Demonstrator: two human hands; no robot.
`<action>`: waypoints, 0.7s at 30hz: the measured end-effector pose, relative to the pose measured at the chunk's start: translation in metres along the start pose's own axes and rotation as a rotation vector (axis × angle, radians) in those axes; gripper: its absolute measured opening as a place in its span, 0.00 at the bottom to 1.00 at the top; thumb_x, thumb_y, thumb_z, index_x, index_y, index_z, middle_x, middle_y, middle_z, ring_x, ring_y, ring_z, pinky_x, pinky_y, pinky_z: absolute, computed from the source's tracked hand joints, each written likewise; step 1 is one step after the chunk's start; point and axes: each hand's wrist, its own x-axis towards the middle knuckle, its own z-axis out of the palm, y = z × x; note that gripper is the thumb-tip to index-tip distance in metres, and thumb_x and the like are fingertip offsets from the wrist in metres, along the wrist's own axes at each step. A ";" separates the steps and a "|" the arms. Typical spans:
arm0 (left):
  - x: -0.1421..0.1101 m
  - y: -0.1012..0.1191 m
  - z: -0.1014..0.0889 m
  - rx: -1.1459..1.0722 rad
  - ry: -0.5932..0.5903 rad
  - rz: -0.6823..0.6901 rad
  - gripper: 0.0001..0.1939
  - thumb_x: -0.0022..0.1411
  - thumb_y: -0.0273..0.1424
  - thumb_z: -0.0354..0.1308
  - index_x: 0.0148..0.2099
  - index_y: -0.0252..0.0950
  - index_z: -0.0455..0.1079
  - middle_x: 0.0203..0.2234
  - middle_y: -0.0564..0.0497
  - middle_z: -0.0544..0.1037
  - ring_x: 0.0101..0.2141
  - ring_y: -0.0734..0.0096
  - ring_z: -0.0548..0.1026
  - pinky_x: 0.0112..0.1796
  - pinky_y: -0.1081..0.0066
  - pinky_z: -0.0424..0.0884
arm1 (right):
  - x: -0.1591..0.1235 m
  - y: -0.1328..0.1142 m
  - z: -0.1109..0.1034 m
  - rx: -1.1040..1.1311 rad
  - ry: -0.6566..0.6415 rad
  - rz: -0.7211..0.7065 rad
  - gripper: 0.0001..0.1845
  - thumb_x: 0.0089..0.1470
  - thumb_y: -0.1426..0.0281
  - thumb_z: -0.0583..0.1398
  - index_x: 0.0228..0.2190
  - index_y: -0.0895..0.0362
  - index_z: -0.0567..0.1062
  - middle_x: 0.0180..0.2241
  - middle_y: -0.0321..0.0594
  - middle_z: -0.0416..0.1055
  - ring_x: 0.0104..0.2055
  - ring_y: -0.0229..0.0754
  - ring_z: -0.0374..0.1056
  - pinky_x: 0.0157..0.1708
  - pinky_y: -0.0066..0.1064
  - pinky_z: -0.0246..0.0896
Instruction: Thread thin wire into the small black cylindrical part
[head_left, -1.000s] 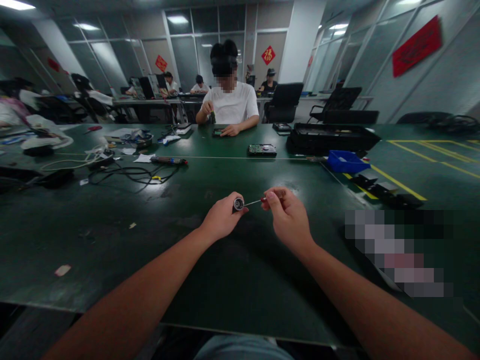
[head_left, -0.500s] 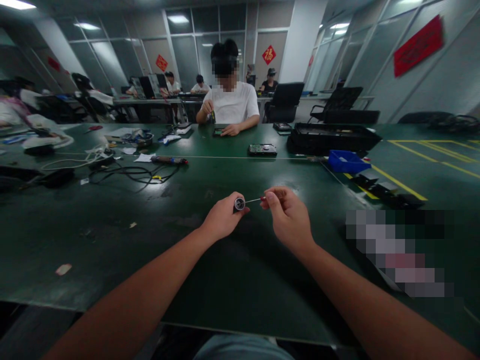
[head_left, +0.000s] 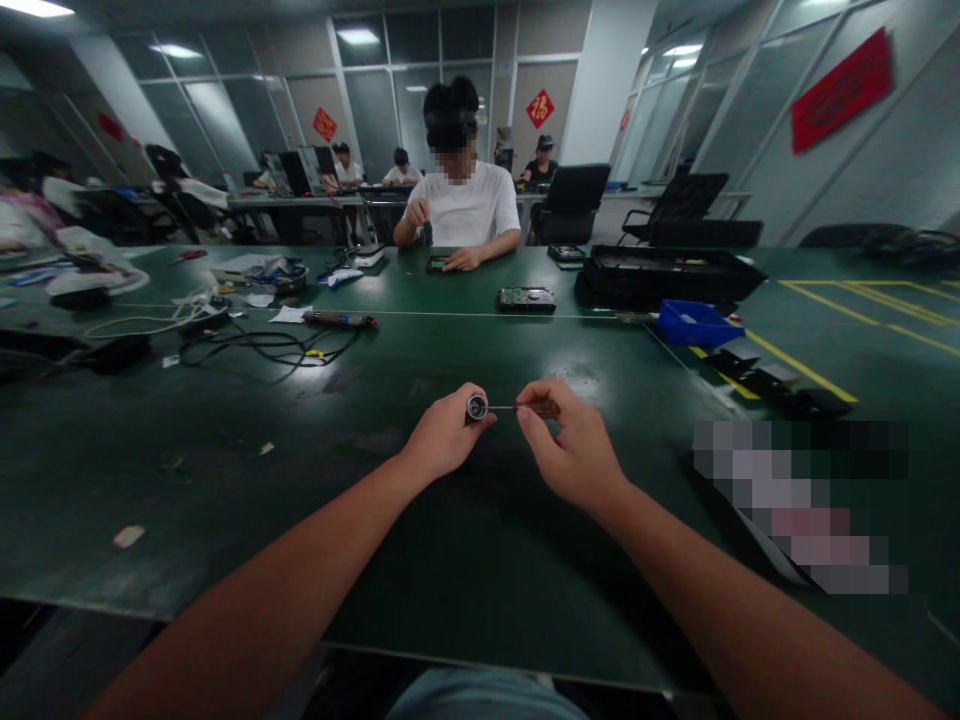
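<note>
The left hand (head_left: 442, 437) curls closed round a cylinder (head_left: 476, 407), whose round end shows beside its thumb. The right hand (head_left: 576, 450), angled inward, pinches a screwdriver (head_left: 502, 407) pointing left from its fingertips (head_left: 524, 417) toward the cylinder.

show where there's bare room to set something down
Free: green table between right hand and circuit-board drive; also between left forearm and right forearm. Crowded: around the red-tipped tool at left, blue tray at right.

See a long black box (head_left: 667, 272) at two o'clock on the green surface (head_left: 420, 560), a blue bin (head_left: 691, 325) just beside, a pale scrap (head_left: 129, 537) at eight, a person in white (head_left: 466, 207) at twelve.
</note>
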 end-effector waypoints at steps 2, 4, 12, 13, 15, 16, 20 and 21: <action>0.000 0.000 0.000 0.010 -0.005 -0.010 0.08 0.63 0.36 0.58 0.44 0.40 0.66 0.33 0.53 0.76 0.33 0.69 0.71 0.32 0.71 0.61 | -0.001 0.000 -0.001 -0.010 -0.041 -0.009 0.05 0.61 0.68 0.55 0.35 0.54 0.71 0.31 0.38 0.73 0.33 0.42 0.70 0.35 0.34 0.63; 0.000 0.000 0.000 0.013 -0.012 -0.015 0.08 0.63 0.36 0.58 0.43 0.40 0.66 0.33 0.53 0.76 0.32 0.70 0.71 0.32 0.71 0.61 | -0.001 0.000 -0.001 -0.020 -0.033 0.031 0.08 0.63 0.66 0.54 0.35 0.54 0.72 0.28 0.37 0.72 0.30 0.40 0.69 0.32 0.34 0.61; 0.001 0.002 -0.002 0.010 0.026 -0.018 0.08 0.63 0.34 0.58 0.44 0.40 0.65 0.32 0.53 0.75 0.32 0.70 0.72 0.32 0.71 0.62 | 0.004 0.016 0.011 0.463 0.131 0.280 0.12 0.60 0.60 0.59 0.37 0.56 0.72 0.32 0.41 0.74 0.35 0.42 0.73 0.39 0.37 0.68; 0.001 0.003 -0.004 0.033 0.020 -0.005 0.08 0.63 0.34 0.58 0.44 0.40 0.65 0.33 0.53 0.75 0.33 0.69 0.72 0.32 0.71 0.62 | 0.005 0.020 0.013 0.528 0.161 0.314 0.12 0.59 0.60 0.59 0.36 0.56 0.73 0.31 0.40 0.74 0.34 0.41 0.72 0.39 0.37 0.69; 0.002 0.005 -0.007 0.097 0.004 0.036 0.08 0.63 0.34 0.58 0.43 0.40 0.66 0.35 0.51 0.76 0.35 0.67 0.72 0.34 0.70 0.63 | 0.008 0.027 0.015 0.685 0.232 0.426 0.13 0.59 0.58 0.58 0.34 0.56 0.72 0.30 0.38 0.72 0.31 0.40 0.71 0.37 0.37 0.70; 0.002 0.006 -0.008 0.121 0.001 0.045 0.08 0.63 0.35 0.58 0.43 0.40 0.67 0.36 0.51 0.76 0.35 0.67 0.73 0.34 0.69 0.63 | 0.009 0.030 0.016 0.723 0.245 0.473 0.14 0.59 0.57 0.58 0.33 0.56 0.71 0.29 0.37 0.70 0.29 0.39 0.70 0.35 0.37 0.71; 0.003 0.005 -0.009 0.122 -0.009 0.006 0.08 0.63 0.35 0.59 0.44 0.41 0.67 0.36 0.51 0.77 0.35 0.65 0.73 0.33 0.69 0.63 | 0.009 0.033 0.016 0.618 0.299 0.460 0.15 0.59 0.56 0.57 0.33 0.55 0.70 0.28 0.36 0.70 0.28 0.38 0.68 0.32 0.35 0.70; 0.003 0.005 -0.008 0.112 -0.011 -0.004 0.08 0.63 0.35 0.59 0.44 0.41 0.67 0.36 0.51 0.77 0.35 0.65 0.73 0.33 0.68 0.63 | 0.008 0.031 0.015 0.568 0.309 0.427 0.14 0.60 0.56 0.57 0.34 0.55 0.70 0.29 0.37 0.70 0.29 0.39 0.69 0.32 0.35 0.70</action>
